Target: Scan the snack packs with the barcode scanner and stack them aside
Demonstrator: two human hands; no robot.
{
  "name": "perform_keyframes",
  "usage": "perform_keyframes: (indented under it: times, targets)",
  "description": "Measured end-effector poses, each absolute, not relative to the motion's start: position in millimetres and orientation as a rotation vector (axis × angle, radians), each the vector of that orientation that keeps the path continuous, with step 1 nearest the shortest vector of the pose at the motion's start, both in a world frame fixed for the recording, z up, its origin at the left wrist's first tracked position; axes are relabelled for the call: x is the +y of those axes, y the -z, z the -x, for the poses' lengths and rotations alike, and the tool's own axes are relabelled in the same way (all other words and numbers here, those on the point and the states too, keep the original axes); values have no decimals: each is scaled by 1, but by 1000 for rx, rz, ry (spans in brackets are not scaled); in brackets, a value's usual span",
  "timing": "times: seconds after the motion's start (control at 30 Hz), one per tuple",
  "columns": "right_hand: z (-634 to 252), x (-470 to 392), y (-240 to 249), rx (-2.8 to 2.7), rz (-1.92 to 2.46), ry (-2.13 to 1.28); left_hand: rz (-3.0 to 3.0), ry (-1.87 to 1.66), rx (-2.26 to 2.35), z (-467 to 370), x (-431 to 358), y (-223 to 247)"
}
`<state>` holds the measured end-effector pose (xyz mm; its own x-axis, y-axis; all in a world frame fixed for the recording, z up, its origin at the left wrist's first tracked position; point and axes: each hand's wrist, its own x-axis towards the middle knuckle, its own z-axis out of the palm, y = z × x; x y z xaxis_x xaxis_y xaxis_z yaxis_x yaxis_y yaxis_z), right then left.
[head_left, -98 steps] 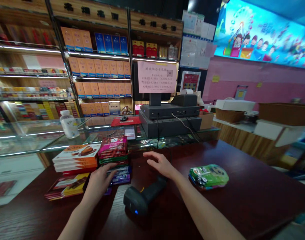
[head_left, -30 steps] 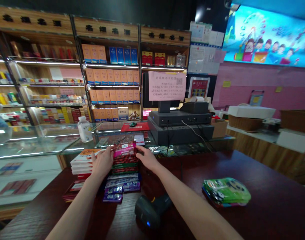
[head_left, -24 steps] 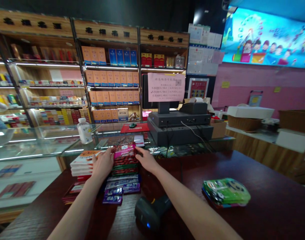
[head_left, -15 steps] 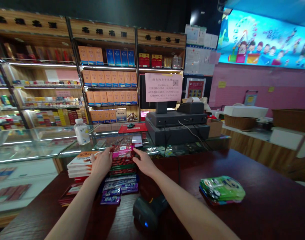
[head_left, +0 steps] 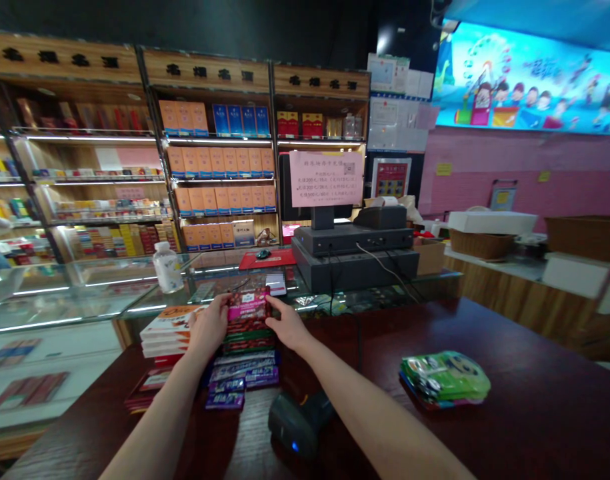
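Forearms [head_left: 157, 400] angle inward, left grip [head_left: 209, 328] and right grip [head_left: 289, 327] flanking stacked packets [head_left: 248, 313].

Left forearm [head_left: 152, 420] hides the right end of the flat dark red boxes [head_left: 152, 383]. Right forearm [head_left: 379, 420] covers the barcode scanner's [head_left: 292, 423] handle end. Both forearms cut by bottom edge. Left hand [head_left: 209, 327] fingertips partly hidden at the hazelnut packs [head_left: 247, 312]. Pink sign [head_left: 326, 179]: bottom line too small to read, blocks most of monitor [head_left: 285, 190]. Wall display [head_left: 529, 80] runs off right.
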<state>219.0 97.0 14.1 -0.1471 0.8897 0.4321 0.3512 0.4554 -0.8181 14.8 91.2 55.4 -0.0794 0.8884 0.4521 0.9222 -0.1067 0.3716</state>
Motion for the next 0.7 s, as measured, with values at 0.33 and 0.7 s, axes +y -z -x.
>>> perform_keyframes:
  times: [0.33, 0.7]
  targets:
    - [-239, 87, -18, -1594, 1200, -617, 2218, 1258, -1909, -29, 86, -63]
    - [-304, 46, -17, -1484, 999, -650, 2794, 1718, -1426, -64, 70, -41]
